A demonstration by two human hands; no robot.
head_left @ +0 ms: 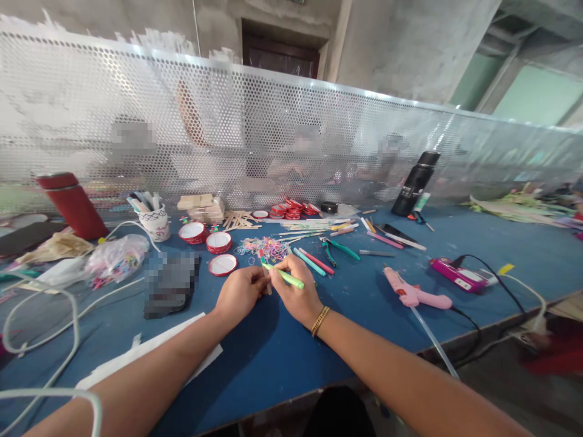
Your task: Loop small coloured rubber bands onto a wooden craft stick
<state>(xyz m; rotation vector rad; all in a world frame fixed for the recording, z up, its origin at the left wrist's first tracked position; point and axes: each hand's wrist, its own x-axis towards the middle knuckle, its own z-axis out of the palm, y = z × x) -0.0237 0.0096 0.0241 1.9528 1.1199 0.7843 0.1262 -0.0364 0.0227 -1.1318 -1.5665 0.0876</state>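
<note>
My left hand [242, 293] is closed on a wooden craft stick [268, 287], which stands tilted above the blue table. The stick's upper end is coloured red and green. In my right hand [296, 294] is a light green marker [288, 277], its tip against the coloured end of the stick. Just behind both hands lies a pile of small colourful rubber bands [263, 247]. A teal marker [310, 262] and a red marker [320, 262] rest beside my right hand. Green-handled pliers [339, 250] lie farther right.
A pink glue gun [416, 291] and a purple power strip [458, 275] with cords lie at right. Red round tins [218, 241], a phone [172, 285] and a paper cup of pens [155, 222] are at left. A perforated metal screen [218, 121] stands behind.
</note>
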